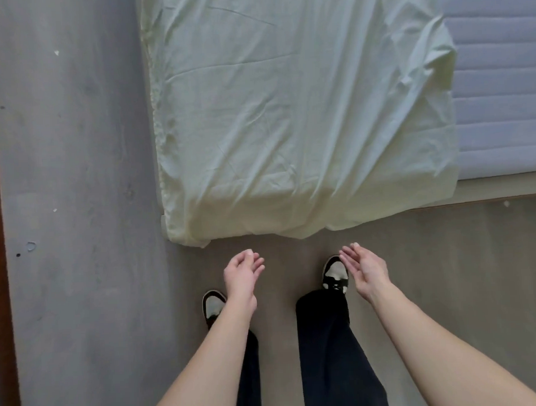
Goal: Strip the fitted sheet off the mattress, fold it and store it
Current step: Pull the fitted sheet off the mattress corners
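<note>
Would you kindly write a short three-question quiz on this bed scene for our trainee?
1. True or false: the fitted sheet covers the whole mattress.
2. The left hand holds: A) the sheet, B) a shoe, C) nothing.
3. Fill in: the bare quilted mattress shows on the picture's ____ side.

Key
1. False: one side is already peeled back.
2. C: like the right hand, it hangs free above the floor.
3. Right.
</note>
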